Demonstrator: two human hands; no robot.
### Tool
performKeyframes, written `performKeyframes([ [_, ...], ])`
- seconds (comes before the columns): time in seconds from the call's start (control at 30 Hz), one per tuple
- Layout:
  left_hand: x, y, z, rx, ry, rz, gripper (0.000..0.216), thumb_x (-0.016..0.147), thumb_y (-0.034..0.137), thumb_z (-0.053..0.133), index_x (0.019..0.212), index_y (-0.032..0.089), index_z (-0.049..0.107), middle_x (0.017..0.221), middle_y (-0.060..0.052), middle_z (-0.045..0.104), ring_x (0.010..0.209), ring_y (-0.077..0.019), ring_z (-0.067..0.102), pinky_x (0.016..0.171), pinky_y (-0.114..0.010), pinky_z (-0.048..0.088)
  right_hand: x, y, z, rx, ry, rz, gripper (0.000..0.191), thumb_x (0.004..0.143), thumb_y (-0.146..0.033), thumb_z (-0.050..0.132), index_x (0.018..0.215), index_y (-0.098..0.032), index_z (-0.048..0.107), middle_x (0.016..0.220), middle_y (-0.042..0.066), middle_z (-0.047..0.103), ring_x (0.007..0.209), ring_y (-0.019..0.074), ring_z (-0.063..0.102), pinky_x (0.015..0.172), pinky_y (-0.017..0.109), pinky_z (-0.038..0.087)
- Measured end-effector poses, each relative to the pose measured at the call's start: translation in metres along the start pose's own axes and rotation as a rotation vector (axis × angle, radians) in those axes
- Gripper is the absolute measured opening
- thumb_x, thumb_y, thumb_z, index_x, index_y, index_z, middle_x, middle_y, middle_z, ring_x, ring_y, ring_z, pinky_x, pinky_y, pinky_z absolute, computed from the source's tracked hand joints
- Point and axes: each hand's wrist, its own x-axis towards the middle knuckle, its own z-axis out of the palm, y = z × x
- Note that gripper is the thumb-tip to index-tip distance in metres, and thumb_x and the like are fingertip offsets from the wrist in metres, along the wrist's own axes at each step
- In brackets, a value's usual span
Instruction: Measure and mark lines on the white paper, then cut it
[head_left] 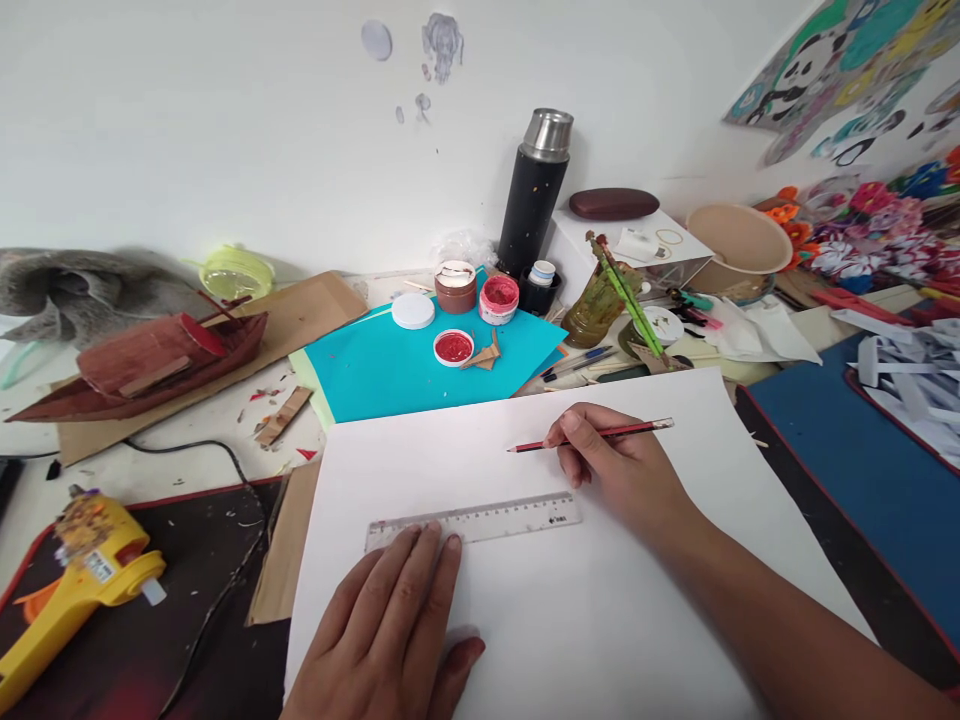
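A large white sheet of paper (pixel 420 450) lies in front of me, and a clear plastic ruler (pixel 510 518) rests on it, slightly tilted. My left hand (pixel 390 620) lies flat, its fingertips over the ruler's lower edge near the left end. Above the ruler's right end, my right hand (pixel 607 460) pinches a red and black pencil (pixel 637 428). The pencil is nearly level and points left; whether its tip touches the paper I cannot tell. No drawn line shows on the sheet.
Behind the paper, paint pots (pixel 499 298) stand on turquoise paper (pixel 360 370), near a black thermos (pixel 532 195) and a brush jar (pixel 600 305). At left are a red-brown model boat (pixel 142 365) and a yellow glue gun (pixel 97 570) with its cord. Paper strips (pixel 911 360) lie right.
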Motion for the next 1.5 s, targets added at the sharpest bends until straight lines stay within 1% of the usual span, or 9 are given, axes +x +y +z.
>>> performKeyframes([
  [0.2,0.001,0.000,-0.001,-0.048,-0.008,-0.019,0.045,0.111,0.042,0.056,0.142,0.012,0.067,0.140,-0.010,0.076,0.125,-0.0278,0.068,0.110,-0.041,0.047,-0.001,0.002,0.000,0.016,0.001,-0.016,0.056,0.096,-0.074,0.071,0.080,-0.021,0.074,0.057,-0.002,0.059,0.054,0.0151,0.051,0.055,0.029,0.041],
  [0.57,0.000,0.001,-0.001,-0.046,-0.009,-0.010,0.045,0.112,0.042,0.054,0.142,0.011,0.067,0.139,-0.011,0.076,0.125,-0.0282,0.067,0.110,-0.042,0.046,0.000,0.003,0.000,0.039,-0.007,-0.014,0.057,0.095,-0.075,0.072,0.081,-0.020,0.074,0.057,-0.002,0.059,0.053,0.0144,0.051,0.055,0.029,0.040],
  [0.77,0.001,0.002,-0.001,-0.057,0.012,-0.022,0.043,0.113,0.042,0.052,0.141,0.013,0.067,0.137,-0.010,0.077,0.124,-0.0277,0.067,0.111,-0.041,0.044,0.001,0.007,0.001,0.049,-0.006,-0.031,0.058,0.095,-0.076,0.071,0.080,-0.020,0.074,0.055,-0.002,0.058,0.051,0.0133,0.049,0.052,0.028,0.038],
  [0.9,0.002,0.002,-0.002,-0.060,0.034,-0.028,0.042,0.112,0.040,0.053,0.139,0.011,0.068,0.135,-0.011,0.077,0.123,-0.0283,0.067,0.111,-0.042,0.044,0.001,0.007,0.001,0.045,0.001,-0.037,0.059,0.094,-0.077,0.071,0.080,-0.020,0.074,0.055,-0.002,0.059,0.052,0.0132,0.050,0.053,0.028,0.038],
  [1.07,0.003,0.003,-0.001,-0.061,0.049,-0.027,0.041,0.112,0.037,0.053,0.138,0.010,0.068,0.135,-0.012,0.077,0.123,-0.0289,0.067,0.111,-0.043,0.045,0.002,0.011,0.001,0.065,0.002,-0.040,0.056,0.097,-0.074,0.070,0.082,-0.020,0.075,0.055,-0.002,0.058,0.052,0.0138,0.050,0.053,0.028,0.038],
  [1.23,0.002,0.004,0.002,-0.046,0.029,-0.023,0.043,0.111,0.038,0.055,0.142,0.010,0.066,0.139,-0.012,0.076,0.126,-0.0295,0.066,0.112,-0.043,0.044,0.003,0.017,0.000,0.070,0.003,-0.047,0.054,0.100,-0.071,0.068,0.084,-0.020,0.075,0.056,-0.002,0.059,0.053,0.0142,0.050,0.055,0.029,0.038],
  [1.37,0.002,0.004,0.002,-0.045,0.031,-0.019,0.044,0.110,0.038,0.056,0.142,0.010,0.066,0.138,-0.013,0.076,0.125,-0.0303,0.066,0.112,-0.044,0.045,0.004,0.017,0.001,0.075,0.011,-0.055,0.056,0.097,-0.074,0.069,0.083,-0.020,0.075,0.055,-0.003,0.058,0.052,0.0141,0.050,0.055,0.029,0.038],
  [1.5,0.006,0.005,0.000,-0.043,0.081,-0.034,0.039,0.112,0.037,0.052,0.137,0.011,0.068,0.132,-0.012,0.078,0.120,-0.0292,0.069,0.109,-0.043,0.046,0.005,0.013,0.003,0.088,0.038,-0.042,0.059,0.093,-0.077,0.072,0.080,-0.020,0.074,0.054,-0.002,0.058,0.052,0.0139,0.048,0.053,0.029,0.037],
])
